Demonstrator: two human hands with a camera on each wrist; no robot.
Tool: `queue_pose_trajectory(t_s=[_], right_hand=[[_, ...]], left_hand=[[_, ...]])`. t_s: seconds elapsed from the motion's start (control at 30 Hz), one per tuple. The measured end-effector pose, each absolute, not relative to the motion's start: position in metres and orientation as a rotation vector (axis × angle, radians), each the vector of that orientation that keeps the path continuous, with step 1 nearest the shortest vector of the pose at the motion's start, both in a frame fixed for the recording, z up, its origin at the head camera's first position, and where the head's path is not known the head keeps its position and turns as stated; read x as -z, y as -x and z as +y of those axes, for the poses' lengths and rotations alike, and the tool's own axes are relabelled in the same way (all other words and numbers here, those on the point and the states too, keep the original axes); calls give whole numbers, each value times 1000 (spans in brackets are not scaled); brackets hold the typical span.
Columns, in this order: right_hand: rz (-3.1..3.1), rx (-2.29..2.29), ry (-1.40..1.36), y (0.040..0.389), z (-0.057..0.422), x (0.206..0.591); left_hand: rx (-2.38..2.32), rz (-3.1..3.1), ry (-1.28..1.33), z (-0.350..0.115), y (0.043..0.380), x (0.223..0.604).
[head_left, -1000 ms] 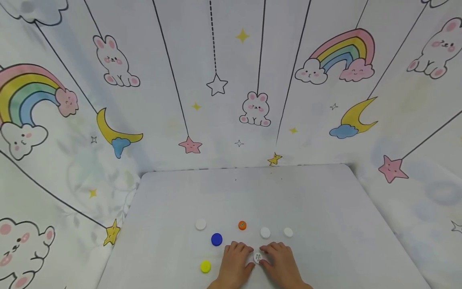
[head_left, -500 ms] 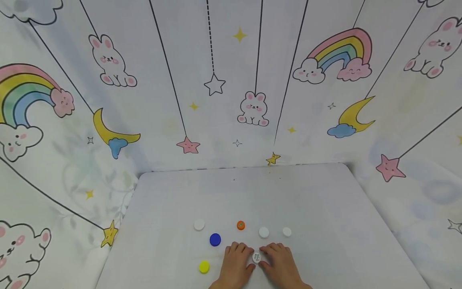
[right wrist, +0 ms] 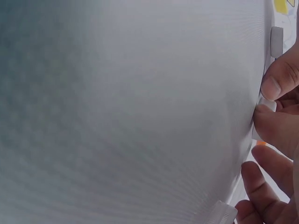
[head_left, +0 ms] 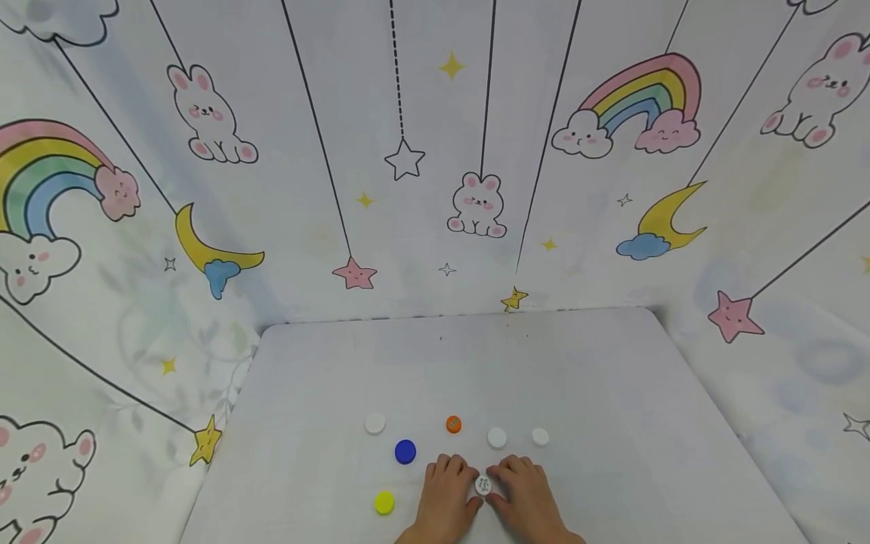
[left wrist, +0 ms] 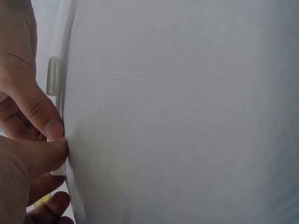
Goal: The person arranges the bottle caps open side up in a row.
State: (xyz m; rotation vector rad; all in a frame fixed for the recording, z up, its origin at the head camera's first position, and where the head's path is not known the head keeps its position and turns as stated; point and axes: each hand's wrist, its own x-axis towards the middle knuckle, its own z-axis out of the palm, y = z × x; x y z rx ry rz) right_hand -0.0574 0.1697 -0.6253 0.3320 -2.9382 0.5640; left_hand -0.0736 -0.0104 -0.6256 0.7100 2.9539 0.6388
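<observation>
A small white bottle cap (head_left: pixel 483 485) with dark markings on top lies on the white table near its front. My left hand (head_left: pixel 443 495) holds the cap's left side between thumb and forefinger. From the right, my right hand (head_left: pixel 530 495) grips the same cap, also with thumb and forefinger. Both thumbs are at its near side. In the right wrist view a bit of white cap (right wrist: pixel 268 103) shows between the two thumbs; fingers hide much of it in both wrist views.
Around the hands lie a yellow cap (head_left: pixel 384 502), a blue cap (head_left: pixel 405 452), an orange cap (head_left: pixel 453 424) and three white caps (head_left: pixel 375 423). The white table (head_left: pixel 326 370) meets a patterned cloth backdrop (head_left: pixel 408 249) at its back and sides.
The head view has shifted slightly, so the scene sits a little further left. The markings on the held cap look turned a little; both hands stay around it.
</observation>
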Motion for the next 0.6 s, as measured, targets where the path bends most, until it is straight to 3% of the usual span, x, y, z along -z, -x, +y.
queue_pose_trajectory(t_s=[0.6], right_hand=[[-2947,-584,-385,59,170,618]], left_hand=[[-656,2960,-693,-8,74,626]])
